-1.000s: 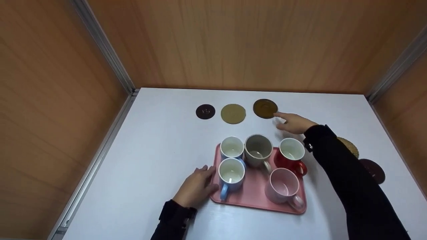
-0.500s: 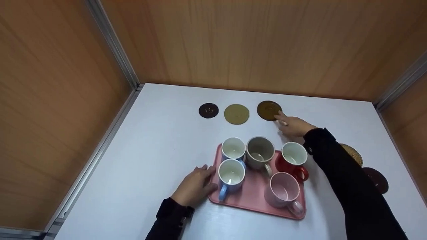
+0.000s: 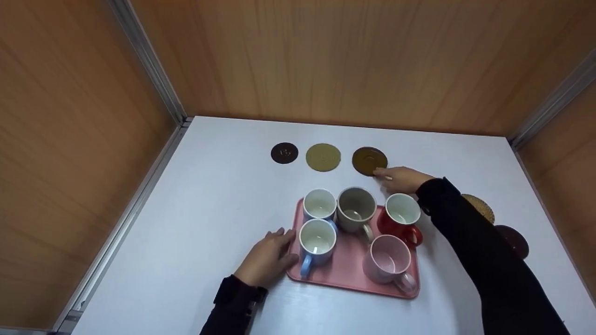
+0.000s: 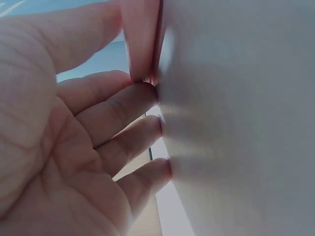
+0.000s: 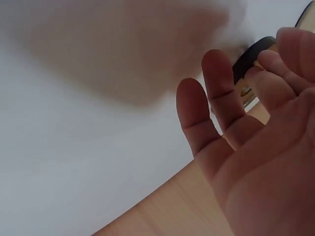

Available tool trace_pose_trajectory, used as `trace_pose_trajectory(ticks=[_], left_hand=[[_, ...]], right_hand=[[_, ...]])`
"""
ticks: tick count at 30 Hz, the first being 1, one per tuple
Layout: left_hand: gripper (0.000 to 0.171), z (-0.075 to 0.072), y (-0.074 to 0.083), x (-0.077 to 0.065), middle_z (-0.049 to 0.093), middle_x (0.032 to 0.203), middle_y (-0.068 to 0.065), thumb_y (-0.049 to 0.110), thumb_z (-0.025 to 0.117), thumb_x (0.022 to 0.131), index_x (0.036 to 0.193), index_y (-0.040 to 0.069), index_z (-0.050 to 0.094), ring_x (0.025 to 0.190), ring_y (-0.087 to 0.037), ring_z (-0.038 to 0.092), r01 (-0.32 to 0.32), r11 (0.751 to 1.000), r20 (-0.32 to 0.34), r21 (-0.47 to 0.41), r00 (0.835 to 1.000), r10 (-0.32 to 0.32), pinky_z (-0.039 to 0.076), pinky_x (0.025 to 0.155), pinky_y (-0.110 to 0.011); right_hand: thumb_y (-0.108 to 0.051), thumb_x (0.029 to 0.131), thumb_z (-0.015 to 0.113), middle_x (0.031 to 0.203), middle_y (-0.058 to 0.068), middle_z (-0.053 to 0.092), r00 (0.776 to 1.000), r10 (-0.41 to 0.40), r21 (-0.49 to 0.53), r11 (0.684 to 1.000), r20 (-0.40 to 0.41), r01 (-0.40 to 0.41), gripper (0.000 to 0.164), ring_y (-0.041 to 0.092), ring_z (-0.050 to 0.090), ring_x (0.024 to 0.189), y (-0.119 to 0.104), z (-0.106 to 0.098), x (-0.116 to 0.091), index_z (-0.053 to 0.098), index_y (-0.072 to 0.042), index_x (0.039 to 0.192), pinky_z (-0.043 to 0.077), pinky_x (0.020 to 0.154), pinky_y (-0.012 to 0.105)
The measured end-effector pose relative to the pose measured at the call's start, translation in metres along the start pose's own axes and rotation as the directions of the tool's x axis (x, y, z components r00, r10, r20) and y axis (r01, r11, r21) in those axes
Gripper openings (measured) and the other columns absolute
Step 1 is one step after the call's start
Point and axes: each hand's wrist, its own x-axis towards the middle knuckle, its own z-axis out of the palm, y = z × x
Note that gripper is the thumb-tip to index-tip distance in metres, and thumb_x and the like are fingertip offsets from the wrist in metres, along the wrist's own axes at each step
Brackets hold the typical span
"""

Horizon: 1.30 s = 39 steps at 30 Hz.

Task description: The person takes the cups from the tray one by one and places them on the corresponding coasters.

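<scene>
My left hand [image 3: 265,258] rests at the left rim of a pink tray [image 3: 347,272], its thumb and index finger touching that edge; the left wrist view shows the fingertips [image 4: 162,125] along the white table. On the tray stand two light-blue mugs [image 3: 317,246], a grey mug [image 3: 356,211], a red mug [image 3: 396,225] and a pink mug [image 3: 386,260]. Beyond them, my right hand [image 3: 402,179] has its fingertips on the near right edge of a round brown coaster [image 3: 369,160] lying on the table. Its ring and little fingers [image 5: 193,105] extend apart from the coaster.
A green coaster [image 3: 323,157] and a small dark coaster [image 3: 284,152] lie left of the brown one. A woven coaster [image 3: 482,207] and a dark red coaster [image 3: 514,239] lie at right, partly behind my sleeve. Wooden panels [image 3: 326,60] border the table.
My right fingers have come onto the brown coaster, which has slid slightly toward me. My left hand stays at the tray's edge. The whole view has shifted a little.
</scene>
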Motion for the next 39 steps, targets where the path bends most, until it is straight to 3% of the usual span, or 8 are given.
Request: trace_pose_trajectory(ticks=[4, 8, 12, 15, 19, 22, 29, 39], left_hand=[[0.064, 0.003, -0.001, 0.005, 0.05, 0.158, -0.031, 0.029, 0.076, 0.099, 0.157, 0.012, 0.054, 0.149, -0.057, 0.043, 0.001, 1.0, 0.002, -0.006, 1.0, -0.001, 0.036, 0.124, -0.064], [0.064, 0.01, -0.002, 0.007, 0.051, 0.157, -0.033, 0.028, 0.076, 0.099, 0.157, 0.011, 0.055, 0.148, -0.059, 0.043, -0.012, 1.0, 0.011, -0.015, 1.0, 0.012, 0.037, 0.123, -0.065], [0.063, 0.011, -0.003, 0.008, 0.052, 0.157, -0.032, 0.025, 0.077, 0.098, 0.156, 0.01, 0.056, 0.148, -0.059, 0.044, 0.007, 1.0, 0.005, -0.004, 1.0, -0.007, 0.037, 0.123, -0.066], [0.063, 0.007, -0.003, 0.01, 0.053, 0.155, -0.032, 0.021, 0.077, 0.097, 0.154, 0.008, 0.057, 0.146, -0.059, 0.046, 0.012, 1.0, -0.023, 0.025, 1.0, -0.012, 0.039, 0.121, -0.066], [0.062, 0.003, 0.0, 0.021, 0.056, 0.152, -0.035, 0.016, 0.077, 0.096, 0.154, 0.005, 0.057, 0.143, -0.06, 0.049, -0.017, 0.998, -0.054, 0.058, 0.998, 0.02, 0.041, 0.12, -0.065], [0.063, 0.004, 0.003, 0.03, 0.055, 0.152, -0.035, 0.014, 0.077, 0.096, 0.154, 0.004, 0.056, 0.143, -0.061, 0.049, -0.025, 0.998, -0.058, 0.06, 0.998, 0.028, 0.041, 0.12, -0.065], [0.063, 0.007, 0.005, 0.036, 0.054, 0.152, -0.037, 0.013, 0.076, 0.095, 0.154, 0.004, 0.056, 0.143, -0.063, 0.048, -0.011, 0.998, -0.053, 0.054, 0.999, 0.014, 0.04, 0.121, -0.066], [0.063, 0.006, 0.005, 0.036, 0.055, 0.153, -0.035, 0.016, 0.076, 0.095, 0.154, 0.005, 0.057, 0.144, -0.06, 0.048, -0.01, 0.998, -0.052, 0.06, 0.999, 0.014, 0.041, 0.12, -0.066]], right_hand=[[-0.027, 0.115, 0.045, 0.176, 0.024, 0.024, 0.989, 0.051, 0.137, 0.99, -0.136, -0.032, 0.058, 0.049, 0.036, 0.157, 0.012, -0.005, -0.03, 0.032, -0.007, 0.168, 0.026, 0.129, 0.064], [-0.041, 0.115, 0.043, 0.171, 0.034, 0.026, 0.948, 0.215, 0.185, 0.967, -0.233, -0.174, 0.067, 0.056, 0.043, 0.149, 0.031, -0.001, -0.089, 0.029, 0.0, 0.167, 0.033, 0.124, 0.069], [-0.04, 0.113, 0.05, 0.152, 0.044, 0.047, 0.917, 0.291, 0.144, 0.955, -0.273, -0.26, 0.069, 0.061, 0.048, 0.14, 0.045, 0.026, -0.14, 0.039, 0.013, 0.156, 0.04, 0.116, 0.072], [-0.036, 0.11, 0.056, 0.146, 0.046, 0.05, 0.903, 0.322, 0.13, 0.946, -0.286, -0.296, 0.068, 0.064, 0.049, 0.136, 0.049, 0.052, -0.157, 0.043, 0.018, 0.15, 0.042, 0.112, 0.073], [-0.034, 0.108, 0.058, 0.147, 0.051, 0.044, 0.901, 0.338, 0.033, 0.939, -0.271, -0.342, 0.071, 0.067, 0.051, 0.132, 0.052, 0.075, -0.162, 0.043, 0.024, 0.145, 0.045, 0.109, 0.073], [-0.03, 0.106, 0.059, 0.143, 0.053, 0.044, 0.901, 0.315, -0.032, 0.94, -0.299, -0.34, 0.069, 0.067, 0.054, 0.126, 0.056, 0.079, -0.16, 0.043, 0.029, 0.14, 0.047, 0.105, 0.072], [-0.036, 0.108, 0.058, 0.156, 0.052, 0.028, 0.883, 0.362, -0.085, 0.911, -0.298, -0.403, 0.083, 0.075, 0.04, 0.133, 0.065, 0.068, -0.15, 0.027, 0.026, 0.153, 0.038, 0.112, 0.077], [-0.033, 0.105, 0.059, 0.152, 0.051, 0.038, 0.918, 0.326, -0.108, 0.928, -0.227, -0.356, 0.083, 0.07, 0.045, 0.136, 0.065, 0.042, -0.106, 0.025, 0.024, 0.155, 0.041, 0.113, 0.074]])
